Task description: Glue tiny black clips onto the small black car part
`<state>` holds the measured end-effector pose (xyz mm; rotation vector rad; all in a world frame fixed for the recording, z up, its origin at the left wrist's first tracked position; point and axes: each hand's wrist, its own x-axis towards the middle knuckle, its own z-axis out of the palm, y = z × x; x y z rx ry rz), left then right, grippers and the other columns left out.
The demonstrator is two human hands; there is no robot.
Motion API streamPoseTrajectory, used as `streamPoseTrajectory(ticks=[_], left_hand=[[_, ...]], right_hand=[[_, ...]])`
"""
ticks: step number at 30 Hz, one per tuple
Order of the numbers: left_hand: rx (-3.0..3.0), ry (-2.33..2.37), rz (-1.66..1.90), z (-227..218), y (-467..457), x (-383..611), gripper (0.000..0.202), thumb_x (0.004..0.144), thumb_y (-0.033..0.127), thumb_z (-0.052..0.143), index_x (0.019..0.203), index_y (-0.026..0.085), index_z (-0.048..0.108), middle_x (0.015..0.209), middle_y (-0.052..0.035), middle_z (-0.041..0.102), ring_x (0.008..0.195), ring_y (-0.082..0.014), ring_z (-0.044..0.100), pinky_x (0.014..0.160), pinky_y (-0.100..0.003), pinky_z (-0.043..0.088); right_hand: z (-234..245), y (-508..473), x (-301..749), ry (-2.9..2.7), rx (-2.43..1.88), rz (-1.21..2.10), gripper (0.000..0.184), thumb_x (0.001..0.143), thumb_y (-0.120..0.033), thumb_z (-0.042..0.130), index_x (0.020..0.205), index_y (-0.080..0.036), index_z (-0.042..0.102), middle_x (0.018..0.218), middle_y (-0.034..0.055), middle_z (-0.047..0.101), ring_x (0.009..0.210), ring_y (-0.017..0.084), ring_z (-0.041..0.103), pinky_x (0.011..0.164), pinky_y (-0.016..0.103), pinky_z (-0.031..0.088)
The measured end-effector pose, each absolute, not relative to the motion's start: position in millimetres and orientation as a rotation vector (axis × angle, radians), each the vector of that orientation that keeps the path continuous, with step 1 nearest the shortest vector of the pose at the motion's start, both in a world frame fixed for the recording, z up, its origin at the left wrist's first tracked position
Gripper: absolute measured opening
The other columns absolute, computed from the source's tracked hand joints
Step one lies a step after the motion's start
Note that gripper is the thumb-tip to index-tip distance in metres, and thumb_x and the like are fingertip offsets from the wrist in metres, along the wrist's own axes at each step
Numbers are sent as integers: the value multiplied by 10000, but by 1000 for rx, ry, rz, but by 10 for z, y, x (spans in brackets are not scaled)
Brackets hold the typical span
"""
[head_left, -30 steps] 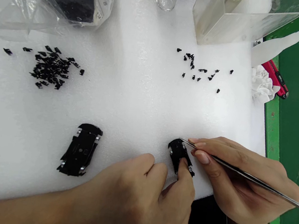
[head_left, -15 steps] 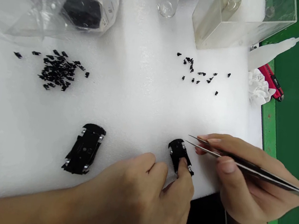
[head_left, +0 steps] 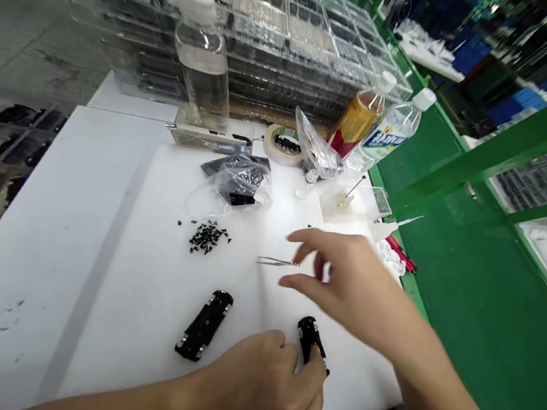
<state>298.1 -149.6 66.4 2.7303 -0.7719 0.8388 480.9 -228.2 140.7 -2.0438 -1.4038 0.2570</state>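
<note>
My left hand (head_left: 265,382) is curled at the near edge of the white foam pad (head_left: 152,283), its fingertips pinning a small black toy-car part (head_left: 311,339). My right hand (head_left: 344,278) hovers above the pad's middle, blurred, pinching metal tweezers (head_left: 276,261) whose tips point left. A second, longer black car chassis (head_left: 204,325) lies loose to the left of my left hand. A heap of tiny black pieces (head_left: 206,236) sits farther back on the pad.
A clear bag of black parts (head_left: 240,184), tape roll (head_left: 282,142), small clear tray (head_left: 349,205), clear bottle (head_left: 202,54), two drink bottles (head_left: 379,125) and stacked clear compartment boxes (head_left: 285,38) stand behind. A green bench (head_left: 450,275) and green frame lie right.
The view has lifted and pulled back, showing the whole bench. My right hand with the tweezers has left the car part and moved up and back over the pad. My left hand still pins the part.
</note>
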Motion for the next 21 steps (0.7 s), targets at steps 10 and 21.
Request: streamPoseTrajectory(ticks=[10,21], left_hand=[[2758,-786,833,705,-1460,3012,253,757,135,728,670,221,507,834,-81,710,489,-143,373,415,-337,272],[2710,-785,849,700,-1462,3030,296,800,142,750,643,214,509,876,-106,761,488,-133,341,413,-345,250]], right_hand=[[1315,-2266,5881,-1085,-2043,-356,234,968,-387,819,816,-211,790,763,18,638,661,156,518,643,344,415],[1243,-2305,5875,-1170,-1925,-549,257,1016,-404,817,818,-240,813,682,2,563,600,157,475,579,363,345]])
